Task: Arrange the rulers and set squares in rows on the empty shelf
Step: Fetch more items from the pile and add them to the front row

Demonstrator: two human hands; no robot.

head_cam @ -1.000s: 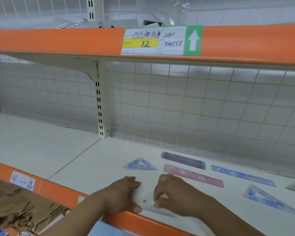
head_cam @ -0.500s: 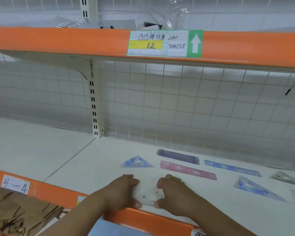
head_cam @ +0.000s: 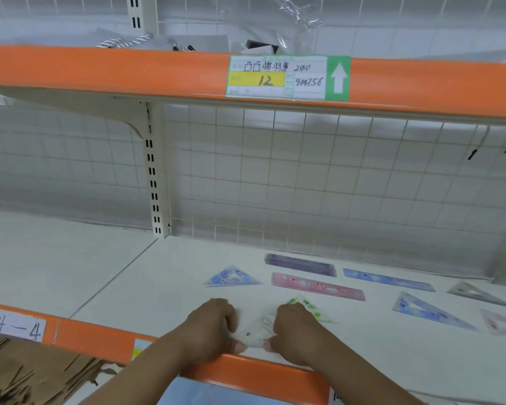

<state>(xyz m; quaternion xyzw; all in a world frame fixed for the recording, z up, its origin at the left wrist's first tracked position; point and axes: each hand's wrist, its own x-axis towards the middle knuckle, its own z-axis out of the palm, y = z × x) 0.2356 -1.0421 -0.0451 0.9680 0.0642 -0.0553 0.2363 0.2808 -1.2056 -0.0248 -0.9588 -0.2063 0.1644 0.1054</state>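
Head view: I have both hands at about 6 o'clock in the frame, low on the front of the white shelf [head_cam: 129, 273], just behind its orange front lip [head_cam: 100, 337]. The left hand [head_cam: 209, 328] and the right hand [head_cam: 297, 331] face each other with fingers curled, and between them lies the clear set square [head_cam: 256, 334], flat on the shelf. Each hand pinches it, thumb at the near edge and fingertips at the far edge, the left on its 9 o'clock side and the right on its 3 o'clock side.

A green-patterned set square [head_cam: 311, 309] juts out from behind the right hand toward 2 o'clock; I cannot tell whether the hand touches it.

At 12 o'clock from my hands, further back, a blue set square [head_cam: 231, 277] lies flat. At 3 o'clock from it runs the pink ruler [head_cam: 317, 286], with the purple ruler [head_cam: 300, 264] just behind it, close to the wire grid back [head_cam: 275, 171]. The blue ruler [head_cam: 389, 279] continues the line toward 3 o'clock, apart from the other two. Nearer the front on that side lies a long blue set square [head_cam: 430, 311], a greyish set square [head_cam: 476, 293] beyond it, and a pale pink set square [head_cam: 503, 324] cut by the frame edge.

At 12 o'clock overhead, the upper shelf edge [head_cam: 129, 71] carries a handwritten price label [head_cam: 288, 77] with a white arrow on green. At 8 o'clock a tag reading 4—4 [head_cam: 18, 324] sits on the lip, with brown paper [head_cam: 27, 375] below it.
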